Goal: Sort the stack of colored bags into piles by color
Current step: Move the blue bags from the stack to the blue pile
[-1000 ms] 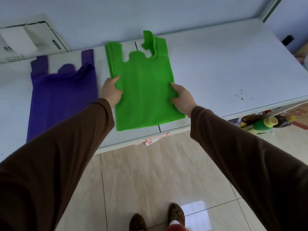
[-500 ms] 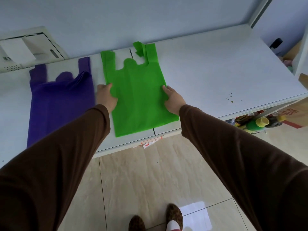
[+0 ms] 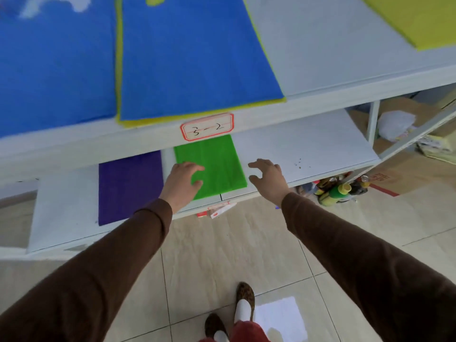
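A green bag [image 3: 217,164] lies flat on the lower white shelf [image 3: 303,149], with a purple bag [image 3: 128,186] to its left. My left hand [image 3: 182,183] hovers over the green bag's left edge, fingers apart, holding nothing. Just right of the green bag, my right hand [image 3: 267,177] is open above the bare shelf. On the upper shelf [image 3: 320,58] lies a stack with a blue bag [image 3: 192,58] on top of yellow ones. Another blue bag [image 3: 54,65] lies to its left and a yellow bag [image 3: 417,18] at the far right.
A red-bordered label [image 3: 207,127] reading 3-2 is stuck on the upper shelf's front edge. Bottles [image 3: 338,191] stand on the floor under the lower shelf's right end. Cardboard and a white plastic bag [image 3: 394,124] sit at the right. My feet stand on beige tiles.
Both hands have let go of the green bag and lifted off it. My view has risen, so the upper shelf with blue and yellow bags now shows.
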Action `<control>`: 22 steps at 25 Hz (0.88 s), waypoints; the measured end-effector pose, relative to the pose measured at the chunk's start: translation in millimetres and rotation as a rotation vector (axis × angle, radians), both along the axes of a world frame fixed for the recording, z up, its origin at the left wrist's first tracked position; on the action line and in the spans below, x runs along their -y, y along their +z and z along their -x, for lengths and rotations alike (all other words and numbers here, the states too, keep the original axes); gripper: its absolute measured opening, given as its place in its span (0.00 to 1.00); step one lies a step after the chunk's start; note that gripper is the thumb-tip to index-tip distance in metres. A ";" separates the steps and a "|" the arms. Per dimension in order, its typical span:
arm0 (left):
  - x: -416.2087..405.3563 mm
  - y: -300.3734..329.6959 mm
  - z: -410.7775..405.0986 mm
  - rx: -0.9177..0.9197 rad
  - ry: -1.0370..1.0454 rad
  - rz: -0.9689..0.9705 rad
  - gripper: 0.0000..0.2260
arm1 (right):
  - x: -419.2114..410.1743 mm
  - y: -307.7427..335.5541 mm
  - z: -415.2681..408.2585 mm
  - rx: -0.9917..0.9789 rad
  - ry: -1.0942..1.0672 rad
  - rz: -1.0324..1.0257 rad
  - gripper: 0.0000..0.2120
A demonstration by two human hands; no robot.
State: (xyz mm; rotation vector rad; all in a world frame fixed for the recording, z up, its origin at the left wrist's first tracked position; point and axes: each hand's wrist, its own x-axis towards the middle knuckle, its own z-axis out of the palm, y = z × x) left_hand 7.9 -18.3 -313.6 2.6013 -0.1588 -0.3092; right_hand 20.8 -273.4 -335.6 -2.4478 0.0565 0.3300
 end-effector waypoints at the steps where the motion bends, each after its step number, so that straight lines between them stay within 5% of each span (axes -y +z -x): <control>1: 6.8 25.5 14.6 0.005 -0.013 0.029 0.18 | 2.9 25.6 13.6 0.030 -0.002 -0.034 0.19; 12: 29.6 234.3 78.9 0.348 -0.134 0.216 0.15 | 13.4 264.8 72.4 0.448 -0.034 -0.243 0.06; 22: -27.9 280.7 -73.5 0.385 0.056 0.138 0.16 | -8.5 294.5 -74.9 0.377 -0.048 -0.064 0.13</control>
